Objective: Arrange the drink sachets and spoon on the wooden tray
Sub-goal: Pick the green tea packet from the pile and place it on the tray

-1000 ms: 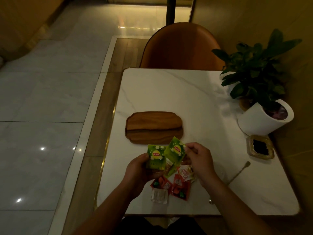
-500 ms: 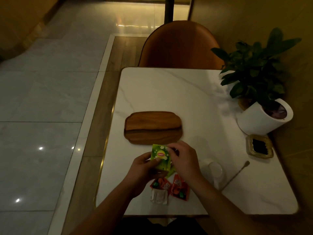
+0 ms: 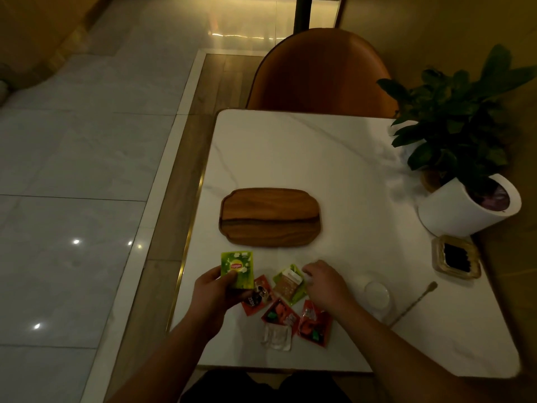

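- While my left hand point(image 3: 215, 292) sits over the near left part of the marble table point(image 3: 290, 152), its thumb and fingers are clamped on the lower half of a green Lipton sachet point(image 3: 236, 269), which is held with the printed face toward me.
- My right hand point(image 3: 325, 283) lies knuckles up just right of a second green sachet point(image 3: 290, 283), which is on the table with a pale label showing. My curled fingertips point(image 3: 305, 271) meet its far right corner, and I cannot tell whether they pinch it or only touch it.
- A red coffee sachet point(image 3: 255, 299) lies partly under my left hand. A middle red sachet point(image 3: 280, 312) and a right red sachet point(image 3: 315, 322) lie nearer to me, between my forearms.
- A clear packet point(image 3: 276, 335) lies nearest the table's near edge, touching the middle red sachet.
- The wooden tray point(image 3: 270, 216) lies flat beyond the sachets, apart from them and from both hands.
- The spoon point(image 3: 415, 301) lies slantwise on the table right of my right arm, its head pointing far right, beside a pale round cup point(image 3: 377, 295).
- A gold-rimmed dish point(image 3: 456, 257) with dark contents, a white plant pot point(image 3: 459, 210) and an orange chair point(image 3: 319, 71) occupy the right and far sides.
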A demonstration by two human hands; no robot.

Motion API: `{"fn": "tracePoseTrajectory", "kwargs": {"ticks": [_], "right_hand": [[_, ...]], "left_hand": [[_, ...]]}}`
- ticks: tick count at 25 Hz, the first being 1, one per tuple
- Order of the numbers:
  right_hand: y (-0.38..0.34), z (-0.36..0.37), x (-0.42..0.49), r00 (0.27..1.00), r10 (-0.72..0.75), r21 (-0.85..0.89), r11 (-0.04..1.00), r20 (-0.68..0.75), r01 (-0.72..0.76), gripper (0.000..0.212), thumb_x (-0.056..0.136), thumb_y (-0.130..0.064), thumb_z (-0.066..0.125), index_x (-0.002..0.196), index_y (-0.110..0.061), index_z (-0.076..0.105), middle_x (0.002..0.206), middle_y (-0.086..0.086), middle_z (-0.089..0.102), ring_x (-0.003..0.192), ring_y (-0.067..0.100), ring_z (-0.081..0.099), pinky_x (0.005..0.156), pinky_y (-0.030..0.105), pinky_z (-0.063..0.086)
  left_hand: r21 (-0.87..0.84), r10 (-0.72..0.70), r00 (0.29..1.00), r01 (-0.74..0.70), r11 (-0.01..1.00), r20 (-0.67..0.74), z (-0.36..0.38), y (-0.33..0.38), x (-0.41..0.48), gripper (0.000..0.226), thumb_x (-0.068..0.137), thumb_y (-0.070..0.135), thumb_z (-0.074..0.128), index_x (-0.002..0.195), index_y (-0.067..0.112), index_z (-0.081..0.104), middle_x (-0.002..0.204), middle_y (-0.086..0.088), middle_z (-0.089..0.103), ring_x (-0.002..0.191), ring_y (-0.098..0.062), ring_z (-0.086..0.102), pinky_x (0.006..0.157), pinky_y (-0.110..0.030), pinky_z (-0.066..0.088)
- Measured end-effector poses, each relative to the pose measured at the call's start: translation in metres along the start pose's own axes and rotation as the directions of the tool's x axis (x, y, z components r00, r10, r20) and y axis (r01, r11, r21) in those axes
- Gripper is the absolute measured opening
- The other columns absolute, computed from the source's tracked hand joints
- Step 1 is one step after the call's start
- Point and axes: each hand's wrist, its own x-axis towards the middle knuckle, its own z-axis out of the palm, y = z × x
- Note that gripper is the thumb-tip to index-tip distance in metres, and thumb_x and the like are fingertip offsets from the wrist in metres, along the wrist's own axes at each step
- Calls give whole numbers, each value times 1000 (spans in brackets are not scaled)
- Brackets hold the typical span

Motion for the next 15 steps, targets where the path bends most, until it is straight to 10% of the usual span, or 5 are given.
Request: {"fn": "tracePoseTrajectory", "kwargs": {"ticks": [9, 15], "right_hand": [[-24, 13, 20, 989, -141, -249, 960, -38, 128, 52, 79, -38, 71, 123, -19, 53, 115, 10, 54, 106, 29, 52, 80, 35, 47], [-11, 3, 25, 981, 82, 455, 891, -173, 6, 19, 77, -20, 78, 95, -15, 72, 91, 3, 70, 79, 21, 64, 64, 29, 47]], "left_hand": [[45, 9, 1000, -10, 999, 19, 2, -6, -2, 17, 100, 4, 53, 108, 7, 67, 92, -20, 78, 80, -35, 77, 68, -43, 63], [54, 6, 1000, -8, 999, 23, -5, -5, -2, 18, 100, 5, 52, 112, 6, 66, 100, -23, 76, 83, -35, 77, 69, -45, 63]]}}
